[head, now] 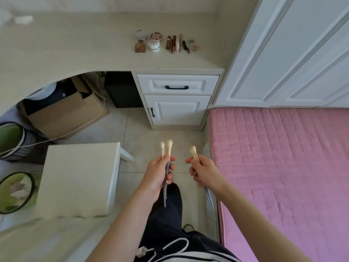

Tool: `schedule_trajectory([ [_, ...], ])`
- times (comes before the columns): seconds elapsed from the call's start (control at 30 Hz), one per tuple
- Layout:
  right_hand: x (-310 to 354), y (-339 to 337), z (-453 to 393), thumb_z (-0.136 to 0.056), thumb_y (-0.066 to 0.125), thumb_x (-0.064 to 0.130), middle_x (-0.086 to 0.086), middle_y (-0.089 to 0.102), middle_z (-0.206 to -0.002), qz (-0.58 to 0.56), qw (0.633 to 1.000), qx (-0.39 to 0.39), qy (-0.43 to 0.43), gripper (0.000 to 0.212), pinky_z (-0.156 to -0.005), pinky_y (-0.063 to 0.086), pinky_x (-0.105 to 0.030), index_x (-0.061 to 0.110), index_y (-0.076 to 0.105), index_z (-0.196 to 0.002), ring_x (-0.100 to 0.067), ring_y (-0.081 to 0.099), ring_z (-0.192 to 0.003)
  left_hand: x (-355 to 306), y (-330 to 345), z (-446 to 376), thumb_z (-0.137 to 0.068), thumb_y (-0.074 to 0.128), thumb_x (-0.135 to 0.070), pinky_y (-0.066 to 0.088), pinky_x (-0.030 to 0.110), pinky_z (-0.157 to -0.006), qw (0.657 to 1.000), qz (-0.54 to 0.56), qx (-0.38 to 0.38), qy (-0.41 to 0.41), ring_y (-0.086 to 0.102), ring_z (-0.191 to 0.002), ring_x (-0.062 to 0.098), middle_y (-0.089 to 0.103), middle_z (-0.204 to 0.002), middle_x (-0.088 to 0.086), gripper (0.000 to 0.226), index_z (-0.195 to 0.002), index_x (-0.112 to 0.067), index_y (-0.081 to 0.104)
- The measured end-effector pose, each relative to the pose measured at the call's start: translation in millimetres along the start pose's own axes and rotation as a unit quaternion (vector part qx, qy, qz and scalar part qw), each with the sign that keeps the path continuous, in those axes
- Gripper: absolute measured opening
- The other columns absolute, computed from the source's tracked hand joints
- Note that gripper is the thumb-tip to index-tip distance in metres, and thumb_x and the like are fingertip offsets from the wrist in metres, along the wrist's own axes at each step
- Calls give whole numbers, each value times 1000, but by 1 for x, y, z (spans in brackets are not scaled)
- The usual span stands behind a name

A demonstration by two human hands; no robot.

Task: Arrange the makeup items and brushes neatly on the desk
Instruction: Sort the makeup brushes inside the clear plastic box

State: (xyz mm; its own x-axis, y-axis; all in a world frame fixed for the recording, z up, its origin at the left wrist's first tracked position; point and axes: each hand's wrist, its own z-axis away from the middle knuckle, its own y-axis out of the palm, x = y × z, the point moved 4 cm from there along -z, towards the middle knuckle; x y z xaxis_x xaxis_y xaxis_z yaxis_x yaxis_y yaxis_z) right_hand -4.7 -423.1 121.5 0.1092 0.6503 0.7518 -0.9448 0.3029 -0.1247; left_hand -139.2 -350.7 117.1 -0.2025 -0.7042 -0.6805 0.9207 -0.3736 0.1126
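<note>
while the left hand [157, 173] grips two brushes [167, 150], the right hand [204, 172] clasps another brush [193, 151].

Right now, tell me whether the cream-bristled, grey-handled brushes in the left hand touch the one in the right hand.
Apart. The head view shows bare floor tile between the left hand's brushes and the right hand's brush.

- Hands: two, a left hand [158, 173] and a right hand [204, 173].
- Brushes: three show cream heads, two in the left hand [169, 146] and one in the right [193, 151]; whether more handles are bundled in is unclear.
- Jars on the counter [75, 53]: three or so, a floral one [154, 45] among them.
- Slim sticks in the row [176, 43]: about six, too blurred to count exactly.
- Drawers: one [177, 84].
- Cupboard doors under it: one [176, 110].
- Stools: one [79, 178].
- Bins: two [13, 140].
- Boxes: one [66, 114].
</note>
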Motion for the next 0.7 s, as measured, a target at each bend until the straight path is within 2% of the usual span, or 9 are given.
schedule_trajectory([
  [0.3,105,-3,-103,-98,39,19,0,51,-67,-21,999,-36,-18,19,-41,30,-21,16,57,-98,-7,36,-43,-132,-21,-100,-100,44,-31,35,24,-43,999,-22,16,34,44,-45,12,52,-63,1,29,-95,-9,62],
  [0.7,180,-48,-207,-99,37,18,1,52,-65,-51,994,-88,-28,22,-39,31,-20,19,58,-91,-4,39,-38,-223,8,-196,-101,43,-24,37,25,-42,999,1,31,29,44,-46,14,51,-62,3,28,-98,-4,62],
])
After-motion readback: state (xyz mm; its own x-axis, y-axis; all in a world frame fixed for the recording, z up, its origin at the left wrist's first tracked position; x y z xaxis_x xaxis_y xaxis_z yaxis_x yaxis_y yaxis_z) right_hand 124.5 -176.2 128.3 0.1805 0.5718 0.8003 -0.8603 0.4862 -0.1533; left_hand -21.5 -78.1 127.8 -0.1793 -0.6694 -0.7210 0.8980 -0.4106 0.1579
